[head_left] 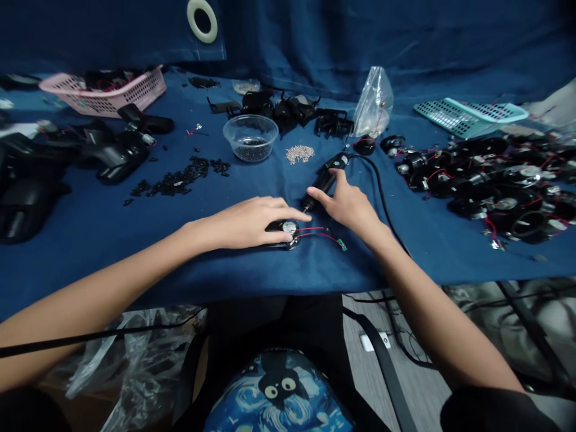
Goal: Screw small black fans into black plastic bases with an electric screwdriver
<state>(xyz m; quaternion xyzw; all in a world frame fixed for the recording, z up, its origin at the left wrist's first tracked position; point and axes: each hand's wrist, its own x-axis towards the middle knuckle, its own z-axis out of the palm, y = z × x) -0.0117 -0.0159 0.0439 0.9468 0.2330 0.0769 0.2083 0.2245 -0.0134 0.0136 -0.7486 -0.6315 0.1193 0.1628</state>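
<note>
My left hand lies over a black plastic part with a small round silver motor, gripping it against the blue cloth. Two red wires run rightward from that part, one ending in a small green circuit board. In my right hand is a black electric screwdriver, tilted, its tip pointing down toward my left index finger. Whether the tip touches anything cannot be made out. A pile of small silver screws lies just beyond, beside a clear plastic bowl of small dark pieces.
Small black parts are scattered left of the bowl. Black housings and a pink basket stand at left. Wired black assemblies and a teal basket are at right. The screwdriver's cable crosses the cloth.
</note>
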